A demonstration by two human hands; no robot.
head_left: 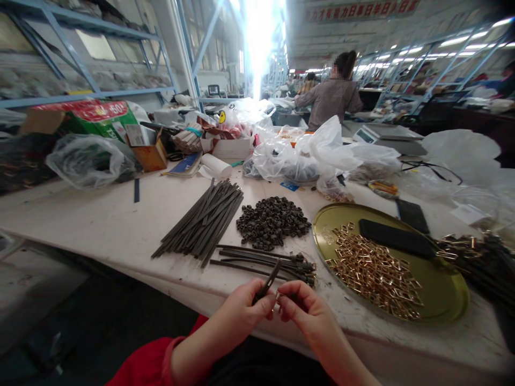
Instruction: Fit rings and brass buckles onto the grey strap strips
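Note:
My left hand (251, 303) is closed on a dark strip (270, 280) that points up and away from me. Close beside it, my right hand (301, 303) pinches a small shiny metal piece (277, 306) between thumb and forefinger, partly hidden by the fingers. Just beyond both hands lie several strips with metal ends (261, 260). Farther off are a bundle of long dark strips (203, 220) and a heap of small dark loops (273, 221). On the right, a gold tray (453, 284) holds a pile of gold metal buckles (374, 271) and a black bar (396, 238).
Clear plastic bags (301, 155), a white paper roll (216, 166) and a green and red box (100, 120) line the table's back. A dark phone-like object (412, 216) lies behind the tray. A person (332, 102) stands beyond the table.

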